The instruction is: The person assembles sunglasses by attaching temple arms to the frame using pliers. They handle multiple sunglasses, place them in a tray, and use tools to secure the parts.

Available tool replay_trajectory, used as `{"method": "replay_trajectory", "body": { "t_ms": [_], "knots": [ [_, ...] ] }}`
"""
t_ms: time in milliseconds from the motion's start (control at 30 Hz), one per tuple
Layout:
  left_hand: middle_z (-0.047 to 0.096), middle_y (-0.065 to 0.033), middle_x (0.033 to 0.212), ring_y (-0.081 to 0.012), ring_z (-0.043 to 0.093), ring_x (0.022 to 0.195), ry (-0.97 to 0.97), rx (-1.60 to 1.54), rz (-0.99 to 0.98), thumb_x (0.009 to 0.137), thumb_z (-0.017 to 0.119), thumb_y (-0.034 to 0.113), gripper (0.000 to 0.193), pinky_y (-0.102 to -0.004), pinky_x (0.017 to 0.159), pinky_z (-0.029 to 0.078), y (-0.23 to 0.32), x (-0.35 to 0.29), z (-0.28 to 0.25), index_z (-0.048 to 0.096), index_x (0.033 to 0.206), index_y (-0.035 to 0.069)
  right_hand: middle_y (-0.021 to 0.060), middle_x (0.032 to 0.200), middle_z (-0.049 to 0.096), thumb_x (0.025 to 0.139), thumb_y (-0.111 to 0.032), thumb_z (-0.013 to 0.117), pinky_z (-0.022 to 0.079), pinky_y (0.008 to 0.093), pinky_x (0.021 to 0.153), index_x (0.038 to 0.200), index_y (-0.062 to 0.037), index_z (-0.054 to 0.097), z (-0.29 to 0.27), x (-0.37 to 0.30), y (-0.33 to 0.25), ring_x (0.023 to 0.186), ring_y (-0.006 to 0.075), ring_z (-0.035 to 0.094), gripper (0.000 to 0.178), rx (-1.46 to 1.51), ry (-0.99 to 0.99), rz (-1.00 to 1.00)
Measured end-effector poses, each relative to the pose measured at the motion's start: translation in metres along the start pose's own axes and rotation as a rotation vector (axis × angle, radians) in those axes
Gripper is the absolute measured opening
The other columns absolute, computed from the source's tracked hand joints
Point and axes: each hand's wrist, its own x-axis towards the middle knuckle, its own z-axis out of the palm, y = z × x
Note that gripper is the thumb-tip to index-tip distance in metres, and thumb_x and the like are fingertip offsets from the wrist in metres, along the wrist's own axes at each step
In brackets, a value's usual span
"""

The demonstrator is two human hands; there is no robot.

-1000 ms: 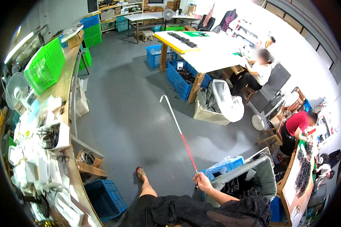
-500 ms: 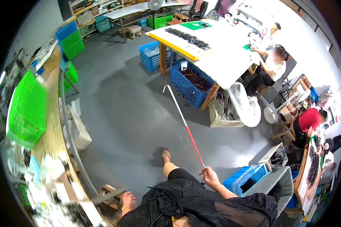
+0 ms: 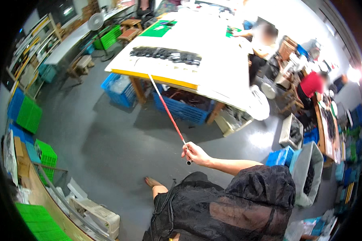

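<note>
My right hand [image 3: 196,154] is closed around the lower end of a long, thin red and white pole [image 3: 169,113], held out in front of me. The pole slants up and away to the left. Its far tip overlaps the near yellow edge of the big white worktable [image 3: 225,76] in view; I cannot tell whether it touches. Just past that tip, a row of dark bundles [image 3: 165,55] lies across the tabletop. My left hand is out of view.
Blue crates [image 3: 185,110] stand under the table, with a pale bin [image 3: 229,124] beside them. At left are green crates [image 3: 29,116] and a wooden bench [image 3: 54,197]. A lined grey bin [image 3: 309,180] is at right. Two people sit working toward the right.
My view has moved nearer the worktable. The pole, still in my right hand, now reaches over its near edge; its hooked tip showed above the floor before. My left hand has left the view.
</note>
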Motion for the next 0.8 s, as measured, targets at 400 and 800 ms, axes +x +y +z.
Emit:
{"method": "replay_trajectory", "body": {
  "t_ms": [400,800],
  "knots": [
    [0.060,-0.0033,0.079,-0.0174,0.059,0.063,0.155,-0.260,-0.083,0.093,0.051,0.017,0.012,-0.0320,0.050,0.051,0.225,0.150,-0.183,0.057,0.102,0.012,0.0092,0.092,0.064,0.099,-0.015,0.051,0.045,0.0237,0.065,0.107,-0.0057,0.052,0.232,0.325,-0.098,0.068,0.0099,0.054,0.012,0.263,0.345,-0.092],
    [0.063,-0.0027,0.084,-0.0147,0.061,0.071,0.148,0.035,0.110,0.094,0.053,0.020,0.020,-0.0340,0.050,0.051,0.583,0.438,-0.292,0.062,0.109,0.012,0.0048,0.083,0.050,0.101,-0.012,0.045,0.043,0.0267,0.062,0.114,-0.0049,0.044,0.277,0.685,-0.188,0.064,0.0104,0.048,0.014,0.332,0.796,-0.419]
  ]
}}
